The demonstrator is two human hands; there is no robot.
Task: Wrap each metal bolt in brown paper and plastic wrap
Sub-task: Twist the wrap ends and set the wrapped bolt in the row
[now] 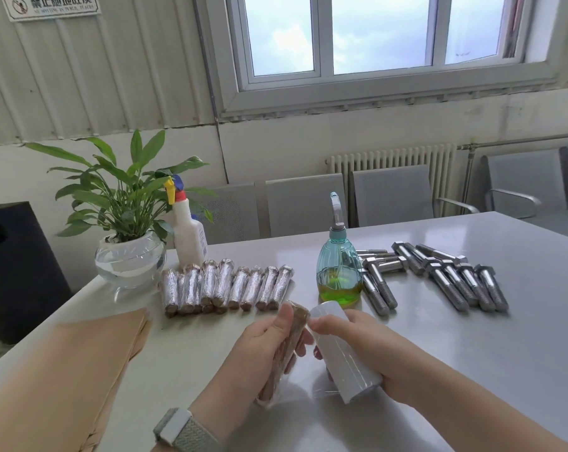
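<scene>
While the left hand curls its fingers and thumb round a paper-wrapped bolt, holding it tilted just above the table, the right hand grips the roll of plastic wrap with its thumb laid across the top and its fingers folded underneath. Roll and bolt are held side by side, nearly touching, probably so the film runs short and taut from one to the other; a clear sheet seems to bridge them low down, though it is hard to make out. Beyond the roll stands a teal bottle of green liquid. Left of that bottle lies a row of finished bundles, kept together away from the bare bolts on the bottle's right, likely to separate done from undone. Further left of the bottle, nearer the person, brown paper sheets lie stacked within reach.
</scene>
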